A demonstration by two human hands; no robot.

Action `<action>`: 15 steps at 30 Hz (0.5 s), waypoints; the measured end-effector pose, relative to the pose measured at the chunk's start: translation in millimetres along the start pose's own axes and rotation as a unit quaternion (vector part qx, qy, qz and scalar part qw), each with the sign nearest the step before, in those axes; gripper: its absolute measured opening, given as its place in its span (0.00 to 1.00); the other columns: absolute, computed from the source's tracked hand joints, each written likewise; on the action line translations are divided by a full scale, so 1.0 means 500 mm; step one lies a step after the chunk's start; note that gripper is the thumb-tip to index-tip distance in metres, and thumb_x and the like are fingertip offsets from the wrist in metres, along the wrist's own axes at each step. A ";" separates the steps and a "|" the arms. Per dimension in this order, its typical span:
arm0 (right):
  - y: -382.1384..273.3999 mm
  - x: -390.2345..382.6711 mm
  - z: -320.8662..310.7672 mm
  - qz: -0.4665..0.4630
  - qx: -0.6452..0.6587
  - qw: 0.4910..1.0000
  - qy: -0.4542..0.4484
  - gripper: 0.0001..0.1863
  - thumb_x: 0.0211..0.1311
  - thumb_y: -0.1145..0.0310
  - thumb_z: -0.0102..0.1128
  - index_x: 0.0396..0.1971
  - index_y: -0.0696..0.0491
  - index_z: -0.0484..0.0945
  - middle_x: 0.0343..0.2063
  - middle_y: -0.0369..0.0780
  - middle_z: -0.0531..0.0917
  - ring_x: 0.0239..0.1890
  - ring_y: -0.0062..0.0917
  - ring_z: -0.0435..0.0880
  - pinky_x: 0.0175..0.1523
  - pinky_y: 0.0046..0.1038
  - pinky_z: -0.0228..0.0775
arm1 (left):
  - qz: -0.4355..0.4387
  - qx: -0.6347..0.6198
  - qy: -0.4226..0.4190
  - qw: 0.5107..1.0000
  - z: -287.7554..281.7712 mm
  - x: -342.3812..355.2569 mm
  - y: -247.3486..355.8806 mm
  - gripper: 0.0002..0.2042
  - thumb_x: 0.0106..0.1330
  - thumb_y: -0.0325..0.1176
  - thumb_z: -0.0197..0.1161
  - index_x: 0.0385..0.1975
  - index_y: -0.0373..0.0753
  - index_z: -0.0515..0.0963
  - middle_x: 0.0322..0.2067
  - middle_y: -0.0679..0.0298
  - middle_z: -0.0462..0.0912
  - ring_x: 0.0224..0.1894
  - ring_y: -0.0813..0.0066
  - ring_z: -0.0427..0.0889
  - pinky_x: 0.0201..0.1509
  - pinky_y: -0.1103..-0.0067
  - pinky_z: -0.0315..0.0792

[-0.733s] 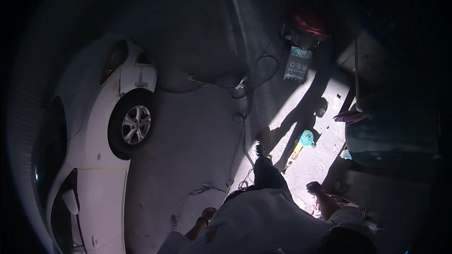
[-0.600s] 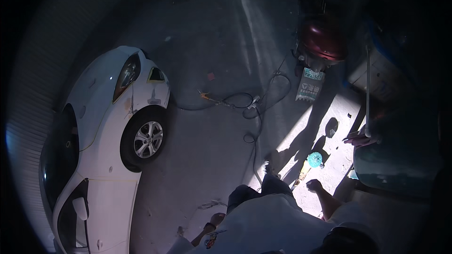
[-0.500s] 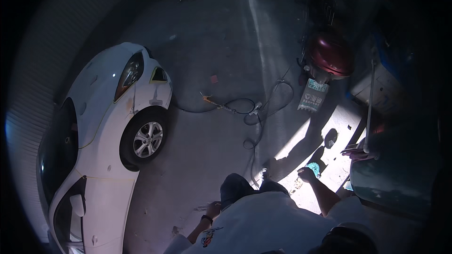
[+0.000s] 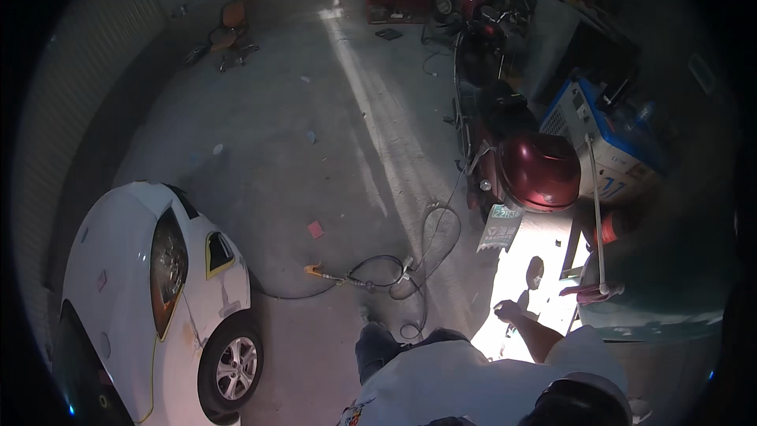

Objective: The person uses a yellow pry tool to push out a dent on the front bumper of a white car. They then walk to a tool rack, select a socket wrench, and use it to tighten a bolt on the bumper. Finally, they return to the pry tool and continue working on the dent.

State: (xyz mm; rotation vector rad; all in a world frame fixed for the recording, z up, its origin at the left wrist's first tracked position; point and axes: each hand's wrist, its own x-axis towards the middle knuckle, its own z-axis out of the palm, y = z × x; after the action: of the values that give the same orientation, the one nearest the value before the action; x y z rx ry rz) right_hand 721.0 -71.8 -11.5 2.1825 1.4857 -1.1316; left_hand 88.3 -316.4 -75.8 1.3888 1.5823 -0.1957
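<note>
On the floor ahead, left of our right grip, a dark hose lies in loose loops, its orange nozzle nearer the white car. We judge the hose light, flexible and springy, the nozzle stiffer and better to hold. Our right fingers look curled; we cannot tell whether around anything. Our left hand is out of view.
</note>
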 end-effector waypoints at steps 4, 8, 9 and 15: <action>-0.004 -0.010 0.102 -0.235 -0.371 0.874 -0.207 0.12 0.64 0.62 0.58 0.42 0.46 0.88 0.48 0.42 0.88 0.51 0.40 0.86 0.56 0.41 0.80 | 0.158 0.288 -0.084 0.941 -0.364 0.181 -0.070 0.15 0.76 0.40 0.51 0.49 0.44 0.83 0.47 0.59 0.87 0.46 0.65 0.86 0.49 0.67 0.80; -0.168 0.015 0.165 -0.126 -0.181 0.962 -0.162 0.14 0.66 0.59 0.59 0.45 0.46 0.88 0.47 0.43 0.89 0.51 0.40 0.86 0.55 0.40 0.79 | -0.009 -0.666 0.161 0.728 -0.786 0.352 -0.026 0.08 0.77 0.25 0.46 0.38 0.30 0.72 0.39 0.56 0.77 0.33 0.67 0.74 0.33 0.71 0.69; -0.191 0.028 0.132 -0.115 0.009 0.983 -0.140 0.18 0.64 0.53 0.61 0.47 0.45 0.89 0.47 0.43 0.89 0.52 0.41 0.86 0.55 0.40 0.78 | -0.079 -0.537 0.268 0.796 -0.870 0.396 0.004 0.07 0.74 0.25 0.51 0.43 0.29 0.75 0.40 0.55 0.81 0.36 0.68 0.81 0.34 0.76 0.74; -0.598 0.353 -0.101 -0.175 -0.072 0.972 -0.136 0.22 0.62 0.47 0.62 0.49 0.44 0.88 0.48 0.43 0.89 0.52 0.40 0.87 0.57 0.39 0.77 | -0.031 -0.468 0.315 0.825 -1.084 0.550 0.099 0.07 0.71 0.25 0.55 0.37 0.27 0.78 0.34 0.54 0.84 0.32 0.70 0.82 0.33 0.78 0.74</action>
State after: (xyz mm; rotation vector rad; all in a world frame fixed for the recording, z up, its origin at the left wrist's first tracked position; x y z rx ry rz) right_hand 511.6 207.5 -47.1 1.6329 1.8026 -1.3190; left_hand -130.1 244.8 18.7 0.6068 1.8369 0.9904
